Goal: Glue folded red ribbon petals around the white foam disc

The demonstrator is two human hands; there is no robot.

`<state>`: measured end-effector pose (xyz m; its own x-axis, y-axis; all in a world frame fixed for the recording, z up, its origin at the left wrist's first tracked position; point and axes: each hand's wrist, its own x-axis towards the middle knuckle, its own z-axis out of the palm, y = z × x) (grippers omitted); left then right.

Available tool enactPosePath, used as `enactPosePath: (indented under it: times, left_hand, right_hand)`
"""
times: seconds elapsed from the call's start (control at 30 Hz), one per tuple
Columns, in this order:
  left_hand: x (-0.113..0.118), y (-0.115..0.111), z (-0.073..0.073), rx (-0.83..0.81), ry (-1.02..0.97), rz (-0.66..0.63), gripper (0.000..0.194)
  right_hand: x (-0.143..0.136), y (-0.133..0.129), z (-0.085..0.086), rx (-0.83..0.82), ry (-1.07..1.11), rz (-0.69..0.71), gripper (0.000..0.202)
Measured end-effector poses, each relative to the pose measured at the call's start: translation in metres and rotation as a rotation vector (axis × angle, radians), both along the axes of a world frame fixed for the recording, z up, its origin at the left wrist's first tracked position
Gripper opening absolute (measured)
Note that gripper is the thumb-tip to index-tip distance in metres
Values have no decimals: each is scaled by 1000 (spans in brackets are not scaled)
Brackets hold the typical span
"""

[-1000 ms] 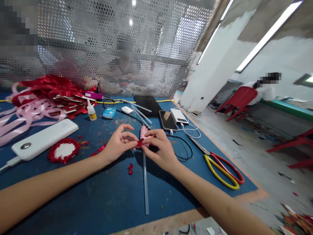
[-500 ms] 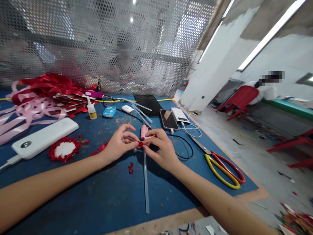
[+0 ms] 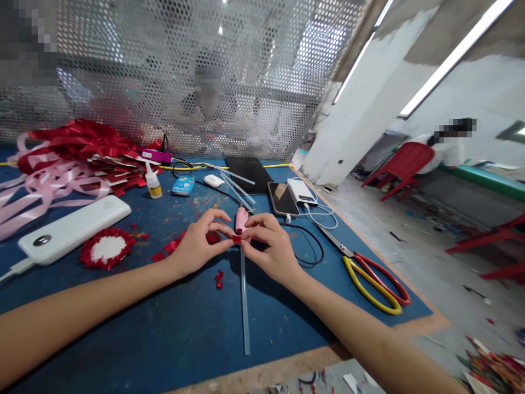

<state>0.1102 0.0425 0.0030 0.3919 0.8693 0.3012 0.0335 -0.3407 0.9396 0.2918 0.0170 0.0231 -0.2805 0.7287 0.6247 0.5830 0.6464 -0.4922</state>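
Note:
A small piece of red ribbon (image 3: 237, 239) is pinched between my two hands above the blue table. My left hand (image 3: 205, 236) grips its left side with thumb and fingertip; my right hand (image 3: 270, 243) has the other side the same way. Just behind the fingers lies a pink glue gun (image 3: 241, 220), partly hidden by my right hand, with a clear glue stick (image 3: 245, 306) pointing toward me. Red ribbon scraps (image 3: 170, 247) lie beside my left wrist. Two small red gathered bits (image 3: 219, 280) rest nearer to me.
On the left are a red-edged white rosette (image 3: 107, 249), a white power bank (image 3: 76, 230), a glue bottle (image 3: 153, 181) and piled ribbons (image 3: 82, 142). Scissors (image 3: 373, 279), a phone (image 3: 283, 199) and cables are at right. A perforated metal screen (image 3: 164, 82) stands behind. A person sits far right.
The red ribbon piece now shows wider between my fingertips, which have drawn slightly apart. Both hands stay at nearly the same place over the table.

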Motion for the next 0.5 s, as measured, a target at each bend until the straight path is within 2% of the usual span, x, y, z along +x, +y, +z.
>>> enactPosePath:
  times: [0.17,0.33,0.5]
  left_hand:
    - [-1,-2,4,101,110,29,29]
    - [-2,-5,5,238,275,95,27]
    - [-2,-7,1,434,418,188,27]
  right_hand:
    - [0,0,1,23,-35,6,7]
    - [1,-1,1,117,-155,-10,8]
    - [-1,0,-1,215,-280,-41,9]
